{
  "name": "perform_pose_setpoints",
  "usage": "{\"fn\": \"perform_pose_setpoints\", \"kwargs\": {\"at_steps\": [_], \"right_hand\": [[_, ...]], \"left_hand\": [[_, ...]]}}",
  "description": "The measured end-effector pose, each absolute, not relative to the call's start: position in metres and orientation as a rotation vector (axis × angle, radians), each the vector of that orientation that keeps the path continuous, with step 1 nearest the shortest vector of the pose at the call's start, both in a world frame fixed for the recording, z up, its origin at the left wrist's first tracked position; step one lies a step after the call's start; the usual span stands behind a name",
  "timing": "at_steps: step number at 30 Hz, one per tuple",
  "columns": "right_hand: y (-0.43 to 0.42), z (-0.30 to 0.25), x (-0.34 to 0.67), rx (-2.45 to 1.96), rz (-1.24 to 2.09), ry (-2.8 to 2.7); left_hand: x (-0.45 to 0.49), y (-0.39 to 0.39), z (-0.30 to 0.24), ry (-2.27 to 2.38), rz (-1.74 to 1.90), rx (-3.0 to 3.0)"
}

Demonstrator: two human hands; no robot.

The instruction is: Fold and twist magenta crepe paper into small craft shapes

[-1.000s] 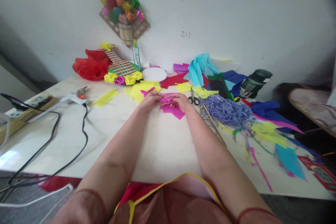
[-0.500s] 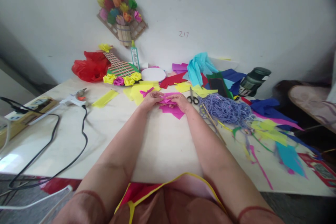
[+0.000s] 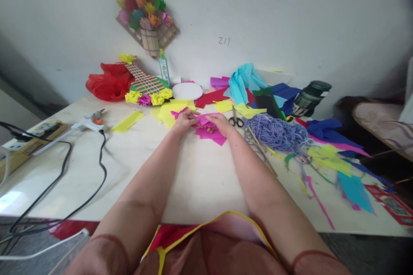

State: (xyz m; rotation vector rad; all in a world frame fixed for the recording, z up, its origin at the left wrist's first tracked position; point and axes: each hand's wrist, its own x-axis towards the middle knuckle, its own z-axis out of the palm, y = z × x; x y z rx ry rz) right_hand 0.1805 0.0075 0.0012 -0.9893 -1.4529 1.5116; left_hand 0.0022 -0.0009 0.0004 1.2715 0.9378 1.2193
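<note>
Both hands meet over the middle of the table, pinching a strip of magenta crepe paper (image 3: 203, 119) between them. My left hand (image 3: 186, 122) grips its left end, fingers closed. On the other end, my right hand (image 3: 220, 123) is closed too, its fingertips on top of the paper. Under the hands lies another magenta paper piece (image 3: 213, 136). A small twisted magenta scrap (image 3: 179, 113) sits just beyond my left hand, on yellow crepe paper (image 3: 174, 106). Black-handled scissors (image 3: 236, 121) lie right beside my right hand.
A glue gun (image 3: 88, 124) with its black cord and a power strip (image 3: 48, 131) lie on the left. At the back stands a guitar-shaped craft (image 3: 145, 84) near a glue bottle (image 3: 164, 68). Purple cord (image 3: 275, 133), a dark green jar (image 3: 312, 98) and paper scraps fill the right.
The hands stay in nearly the same place, with the right fingers shifted slightly over the magenta paper. The whole view has moved a little.
</note>
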Motion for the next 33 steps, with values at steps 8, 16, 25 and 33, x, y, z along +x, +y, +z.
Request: {"fn": "perform_pose_setpoints", "kwargs": {"at_steps": [8, 16, 25, 33], "right_hand": [[0.006, 0.004, 0.180, -1.048, 1.475, -1.507], [0.008, 0.003, 0.188, -0.926, 1.597, -1.452], [0.011, -0.005, 0.183, -0.938, 1.471, -1.490], [0.016, -0.011, 0.185, -0.877, 1.544, -1.456]], "left_hand": [[0.003, -0.002, 0.001, 0.972, 1.204, 1.318], [0.001, -0.001, -0.002, 0.968, 1.230, 1.234], [0.000, 0.001, -0.002, 0.960, 1.208, 1.211], [0.001, 0.001, -0.002, 0.935, 1.189, 1.215]]}}
